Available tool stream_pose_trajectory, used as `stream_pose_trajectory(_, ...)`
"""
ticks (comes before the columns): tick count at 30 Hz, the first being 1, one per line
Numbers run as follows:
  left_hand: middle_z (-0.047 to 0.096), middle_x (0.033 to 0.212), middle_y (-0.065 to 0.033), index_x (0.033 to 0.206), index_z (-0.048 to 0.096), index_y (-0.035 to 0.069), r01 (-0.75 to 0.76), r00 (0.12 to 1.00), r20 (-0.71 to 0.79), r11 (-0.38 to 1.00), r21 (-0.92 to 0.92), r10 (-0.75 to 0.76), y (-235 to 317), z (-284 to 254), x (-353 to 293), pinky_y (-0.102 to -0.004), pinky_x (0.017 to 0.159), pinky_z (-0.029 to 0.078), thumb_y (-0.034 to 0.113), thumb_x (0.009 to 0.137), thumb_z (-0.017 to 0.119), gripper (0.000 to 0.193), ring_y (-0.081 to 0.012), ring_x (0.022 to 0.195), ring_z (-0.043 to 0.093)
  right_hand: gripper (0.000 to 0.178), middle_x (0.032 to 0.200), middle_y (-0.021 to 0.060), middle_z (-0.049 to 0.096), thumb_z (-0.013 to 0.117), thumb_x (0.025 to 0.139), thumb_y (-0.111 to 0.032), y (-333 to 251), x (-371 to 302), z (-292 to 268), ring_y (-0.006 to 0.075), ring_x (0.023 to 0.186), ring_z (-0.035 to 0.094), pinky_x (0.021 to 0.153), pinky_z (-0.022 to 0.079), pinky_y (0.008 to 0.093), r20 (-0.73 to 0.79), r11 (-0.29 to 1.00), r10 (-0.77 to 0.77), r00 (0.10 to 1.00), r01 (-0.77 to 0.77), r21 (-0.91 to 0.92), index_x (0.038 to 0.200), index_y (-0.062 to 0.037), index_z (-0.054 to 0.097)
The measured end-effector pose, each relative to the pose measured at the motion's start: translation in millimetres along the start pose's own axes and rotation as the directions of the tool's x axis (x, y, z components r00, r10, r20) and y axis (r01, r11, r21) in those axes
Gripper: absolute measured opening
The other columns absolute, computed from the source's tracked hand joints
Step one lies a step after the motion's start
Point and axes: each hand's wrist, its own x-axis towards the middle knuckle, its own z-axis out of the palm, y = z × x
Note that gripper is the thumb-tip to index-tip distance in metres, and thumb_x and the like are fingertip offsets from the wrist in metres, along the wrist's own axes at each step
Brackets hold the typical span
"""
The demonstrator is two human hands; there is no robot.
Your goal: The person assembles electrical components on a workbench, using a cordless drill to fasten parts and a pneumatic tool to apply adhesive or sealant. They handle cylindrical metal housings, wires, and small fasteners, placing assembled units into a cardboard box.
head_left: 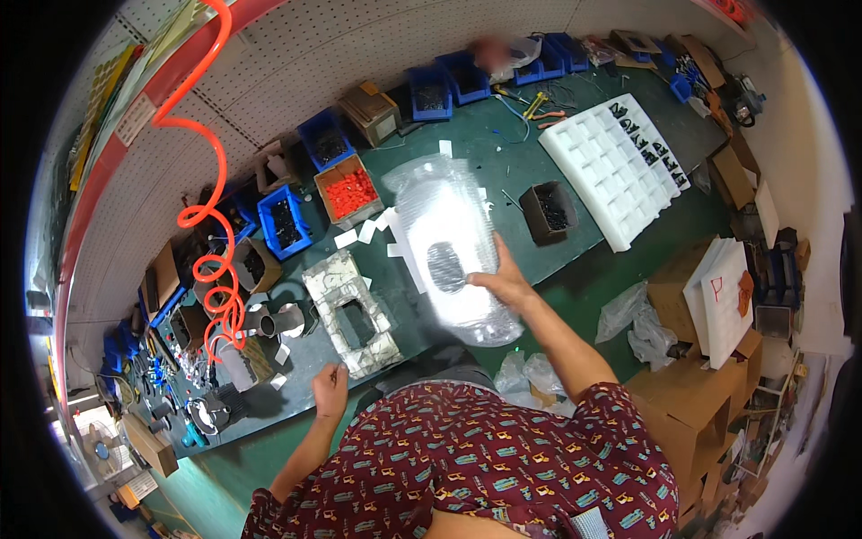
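Note:
My right hand [507,284] grips the right edge of a bubble-wrapped white panel [453,211], thumb on top near a dark oval opening. The panel is held tilted over the front of the bench, slightly blurred, its shiny wrap glaring in the light. My left hand [330,388] is closed in a loose fist at the bench's front edge, with nothing seen in it. Just beside that hand lies a pale rectangular frame [328,292] with a dark, vein-like pattern and a rectangular opening. Whether the hand touches the frame, I cannot tell.
An orange-red bits box [350,193], blue bins [285,223] and an orange coiled hose [214,216] are to the left. Small white cards [366,231] lie mid-bench. A dark parts box [548,213] and white foam tray [615,166] are right; cartons [687,395] stand below.

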Motion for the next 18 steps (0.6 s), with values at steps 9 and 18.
stream_pose_trajectory(9,0.040,0.064,0.0004,0.070,0.047,0.001,0.004,1.000,-0.016,1.000,-0.014,-0.004,14.1,-7.9,0.1,-0.0309,0.053,0.031,0.010,0.098,0.064,0.034,-0.0073,0.063,0.035,0.095,0.149,0.0222,0.049,0.078,0.084,-0.031,36.7,10.4,48.4,0.0297,0.136,0.048,0.113,0.040,0.0367,0.262,0.961,0.175,0.949,-0.223,0.165,0.160,-0.0002,0.028)
stream_pose_trajectory(18,0.041,0.059,-0.0036,0.071,0.049,0.000,0.088,0.993,-0.087,0.992,0.087,-0.080,27.4,-24.7,-49.0,-0.0324,0.052,0.033,0.011,0.098,0.064,0.032,-0.0092,0.060,0.034,0.022,0.108,0.0204,0.070,0.067,0.086,-0.007,57.3,144.9,-15.7,0.0405,0.105,0.066,0.090,0.055,0.0449,-0.167,0.665,-0.494,0.854,0.247,-0.704,0.106,-0.0004,0.072)
